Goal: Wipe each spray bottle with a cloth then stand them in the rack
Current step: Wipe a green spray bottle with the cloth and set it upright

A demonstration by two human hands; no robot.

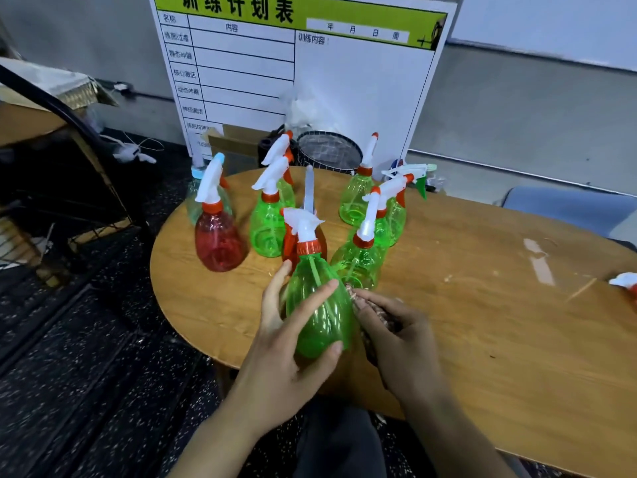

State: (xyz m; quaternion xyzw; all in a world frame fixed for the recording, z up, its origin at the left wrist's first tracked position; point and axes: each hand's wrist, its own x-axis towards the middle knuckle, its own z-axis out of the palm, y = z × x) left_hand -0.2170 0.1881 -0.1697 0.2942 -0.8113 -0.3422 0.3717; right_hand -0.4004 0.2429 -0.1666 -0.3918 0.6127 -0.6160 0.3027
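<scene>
Green spray bottles (pixel 319 305): about seven; red bottles (pixel 217 241): two; hands (pixel 286 353): two; round table (pixel 482 305): one

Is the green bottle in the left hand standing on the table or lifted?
Cannot tell for sure. The green bottle is upright in the left hand, its base hidden behind the fingers at the table edge.

Left hand (pixel 286 343) fingers curled in grip; right hand (pixel 400 339) fingers bunched, pinching.

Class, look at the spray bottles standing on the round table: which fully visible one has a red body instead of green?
The red bottle at the left of the group, with a white trigger head and orange collar. The bottles around it are green, including the green bottle gripped in the left hand.
</scene>
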